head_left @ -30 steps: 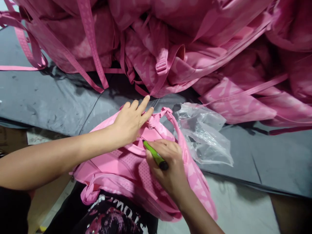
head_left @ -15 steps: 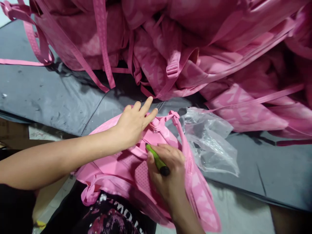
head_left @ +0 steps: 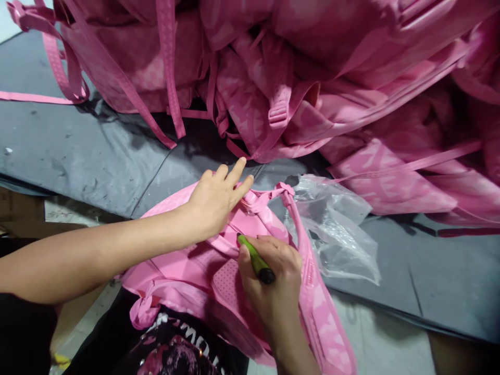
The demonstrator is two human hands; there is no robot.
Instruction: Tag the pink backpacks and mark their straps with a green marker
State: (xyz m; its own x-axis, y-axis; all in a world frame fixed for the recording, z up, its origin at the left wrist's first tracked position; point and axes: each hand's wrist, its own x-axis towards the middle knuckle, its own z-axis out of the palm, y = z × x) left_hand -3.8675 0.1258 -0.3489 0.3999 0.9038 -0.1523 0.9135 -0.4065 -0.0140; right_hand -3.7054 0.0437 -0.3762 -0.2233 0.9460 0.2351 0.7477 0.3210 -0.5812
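Observation:
A pink backpack [head_left: 175,268] lies at the table's near edge, its padded back and straps facing up. Resting on its upper part is my left hand [head_left: 213,200], fingers spread, close to the top loop and strap. My right hand [head_left: 273,271] grips a green marker [head_left: 254,259] with a black rear end. The marker's dark tip points at the pink panel just right of my left wrist; whether it touches the cloth is hard to tell. A shoulder strap [head_left: 300,224] runs down to the right of my right hand.
A large heap of pink backpacks [head_left: 250,104] with dangling straps covers the far side of the grey-covered table [head_left: 97,156]. A crumpled clear plastic bag [head_left: 339,234] lies right of the backpack. Cardboard [head_left: 21,208] stands below the table edge at left.
The marker and my right hand have shifted slightly right and down across the backpack. My left hand stays nearly in place. The whole view has shifted slightly.

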